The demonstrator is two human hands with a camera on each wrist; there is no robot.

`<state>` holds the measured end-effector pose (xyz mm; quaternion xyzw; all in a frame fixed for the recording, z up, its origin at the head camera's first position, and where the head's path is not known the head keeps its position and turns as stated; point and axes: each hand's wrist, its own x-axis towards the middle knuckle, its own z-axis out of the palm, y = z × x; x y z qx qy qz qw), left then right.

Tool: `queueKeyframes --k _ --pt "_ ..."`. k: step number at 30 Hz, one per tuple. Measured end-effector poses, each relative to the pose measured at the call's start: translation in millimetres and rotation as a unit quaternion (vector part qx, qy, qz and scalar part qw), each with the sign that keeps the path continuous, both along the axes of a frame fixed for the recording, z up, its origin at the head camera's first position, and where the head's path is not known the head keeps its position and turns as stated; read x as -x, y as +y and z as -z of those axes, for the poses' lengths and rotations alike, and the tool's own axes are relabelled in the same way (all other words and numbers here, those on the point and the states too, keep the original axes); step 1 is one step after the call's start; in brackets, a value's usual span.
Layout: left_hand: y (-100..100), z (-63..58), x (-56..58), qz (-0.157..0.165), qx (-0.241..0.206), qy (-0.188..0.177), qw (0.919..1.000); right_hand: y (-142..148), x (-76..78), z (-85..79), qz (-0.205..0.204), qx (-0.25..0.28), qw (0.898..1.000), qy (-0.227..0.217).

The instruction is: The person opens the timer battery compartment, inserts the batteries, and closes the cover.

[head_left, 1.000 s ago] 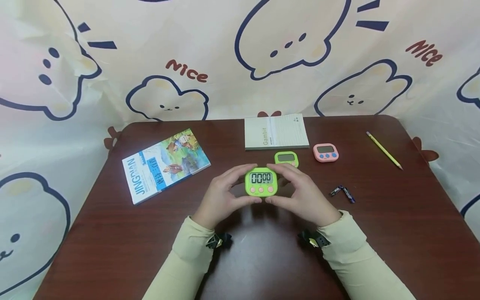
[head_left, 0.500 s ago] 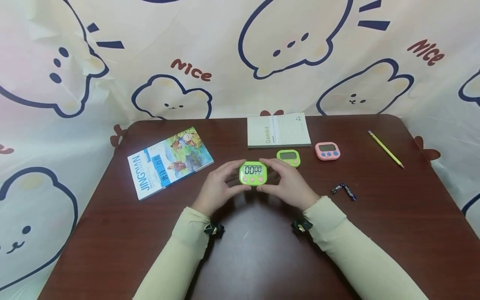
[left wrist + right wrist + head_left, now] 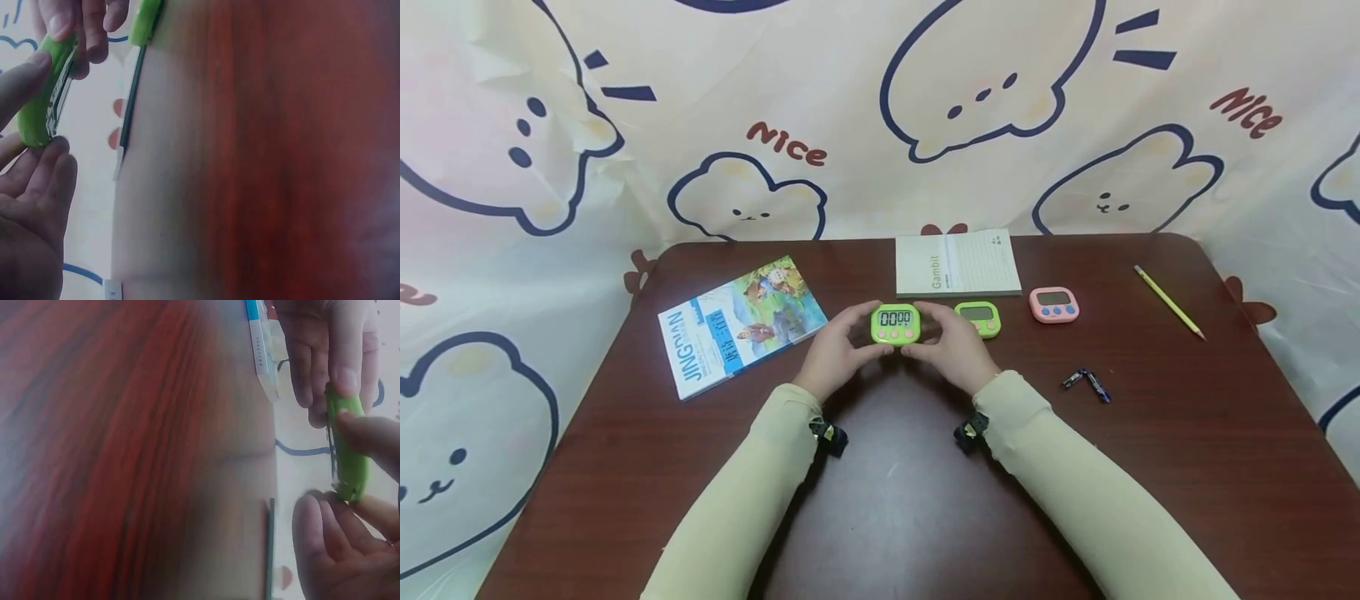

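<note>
Both hands hold one green digital timer (image 3: 896,324) upright, its lit display reading zeros and its pink buttons facing the head camera. The left hand (image 3: 837,353) pinches its left side, thumb at the lower edge and fingers at the upper corner. On the other side the right hand (image 3: 957,352) grips it the same way. In the left wrist view the timer (image 3: 44,94) shows edge-on between the fingers of both hands; the right wrist view shows the timer (image 3: 350,447) from its other edge. A second green timer (image 3: 978,318) with a blank display lies just beyond the right hand.
A pink timer (image 3: 1054,306) lies right of a pale notebook (image 3: 958,265) at the back. A colourful book (image 3: 741,329) lies at the left. Two small batteries (image 3: 1086,384) and a yellow pencil (image 3: 1168,302) lie to the right on the brown table (image 3: 887,533).
Both hands have carried the green timer away from the body and slightly left, closer to the notebook. The second green timer shows more fully now. The head view has shifted slightly.
</note>
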<state>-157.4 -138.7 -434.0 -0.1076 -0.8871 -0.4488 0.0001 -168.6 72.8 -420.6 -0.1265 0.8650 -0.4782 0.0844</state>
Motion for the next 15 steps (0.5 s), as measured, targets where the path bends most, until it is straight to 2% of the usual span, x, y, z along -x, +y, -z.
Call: queueKeyframes --k 5,10,15 --pt "4.6 2.1 14.0 -0.012 0.019 -0.021 0.9995 -9.4 13.1 5.1 0.025 0.002 1.000 -0.008" --pt "5.7 7.3 24.8 -0.030 0.034 -0.051 0.9976 -19.2 23.7 15.1 0.039 0.014 0.998 -0.039" --pt "4.2 12.1 32.8 -0.035 0.028 -0.087 0.9952 -26.9 30.0 21.4 0.049 0.000 0.998 -0.049"
